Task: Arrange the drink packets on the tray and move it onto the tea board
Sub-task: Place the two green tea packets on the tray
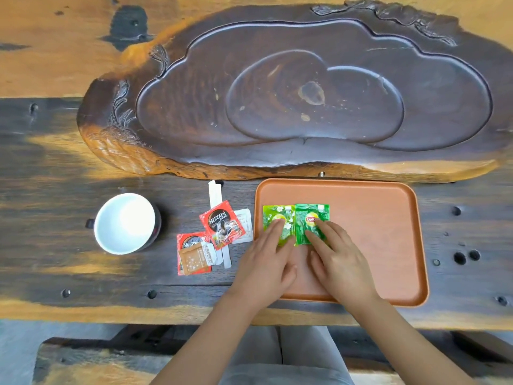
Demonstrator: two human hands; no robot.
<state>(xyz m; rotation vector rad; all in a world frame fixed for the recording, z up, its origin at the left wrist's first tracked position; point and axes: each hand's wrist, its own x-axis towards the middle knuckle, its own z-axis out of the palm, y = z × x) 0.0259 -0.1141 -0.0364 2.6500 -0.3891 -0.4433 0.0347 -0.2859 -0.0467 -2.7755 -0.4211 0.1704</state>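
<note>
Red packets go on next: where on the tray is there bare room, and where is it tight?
The tray is bare right of the green packets, out to its right rim, and along its far edge. Its near-left part is crowded: the left hand and right hand press on the green packets.

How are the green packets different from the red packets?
The green packets lie on the orange tray, under both hands; the red packets lie on the table, untouched. The green packets say Lipton; the red packets say Nescafe. Both kinds are small, flat and square.
</note>
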